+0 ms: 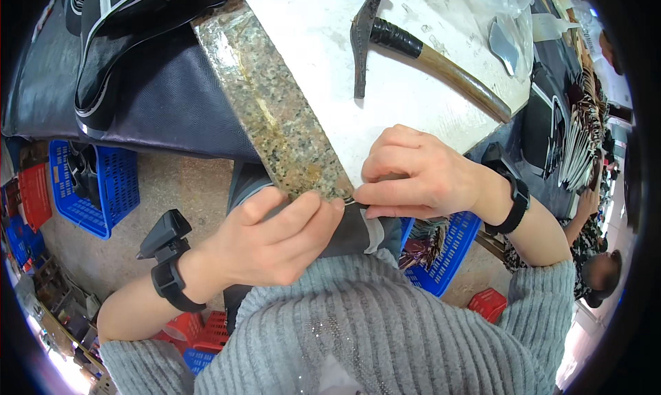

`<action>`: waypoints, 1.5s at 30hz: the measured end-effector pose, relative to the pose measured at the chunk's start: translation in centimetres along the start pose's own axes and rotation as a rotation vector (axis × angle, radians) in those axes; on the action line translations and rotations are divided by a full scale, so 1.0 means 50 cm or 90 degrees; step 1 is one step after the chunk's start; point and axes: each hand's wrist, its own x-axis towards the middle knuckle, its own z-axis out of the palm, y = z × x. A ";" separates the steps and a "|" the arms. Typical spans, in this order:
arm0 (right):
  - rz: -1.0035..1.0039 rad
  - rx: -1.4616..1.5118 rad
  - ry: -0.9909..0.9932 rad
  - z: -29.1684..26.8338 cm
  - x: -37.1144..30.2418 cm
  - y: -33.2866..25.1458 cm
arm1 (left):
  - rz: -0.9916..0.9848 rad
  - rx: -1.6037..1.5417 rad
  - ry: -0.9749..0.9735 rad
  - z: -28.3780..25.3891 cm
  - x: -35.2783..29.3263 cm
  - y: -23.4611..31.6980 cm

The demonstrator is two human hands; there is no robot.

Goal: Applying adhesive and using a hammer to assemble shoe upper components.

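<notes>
A: What are the hands doing, low in the middle of the frame?

B: Both meet at the near corner of the granite slab (275, 113) that edges the desk (323, 44). The left hand (268, 240) has its fingers (303, 212) curled shut, pinching a small dark strip (350, 201) against the stone corner. The right hand (420, 175) comes in from the right, fingers closed on the same strip from the other side.

A: Why hold it just there?

B: I'd judge the hard edge gives something firm to press or fold the piece against; the strip itself is mostly hidden between the fingertips, so what it is made of is hard to tell.

A: And the tools?

B: A hammer (430, 58) with a wooden handle lies on the white desk top, upper middle, well apart from the hands but within reach. A small metal blade (504, 45) rests to the upper right.

A: Anything else around?

B: Dark fabric (124, 85) is heaped at the upper left, a blue basket (103, 185) sits on the floor at the left, and another blue basket (447, 254) shows under the right wrist. Each wrist wears a black band.
</notes>
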 end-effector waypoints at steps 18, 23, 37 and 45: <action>0.667 0.286 0.209 0.110 -0.042 -0.214 | -0.020 -0.100 -0.072 -0.022 -0.007 -0.011; 0.599 0.467 0.373 0.139 -0.037 -0.212 | -0.319 -0.308 0.059 -0.011 -0.026 0.009; 0.529 0.116 0.070 0.055 0.026 -0.166 | -0.314 -0.247 -0.048 -0.019 -0.015 -0.038; 0.485 0.086 0.017 0.032 0.034 -0.139 | -0.055 -0.101 -0.083 -0.027 0.002 -0.051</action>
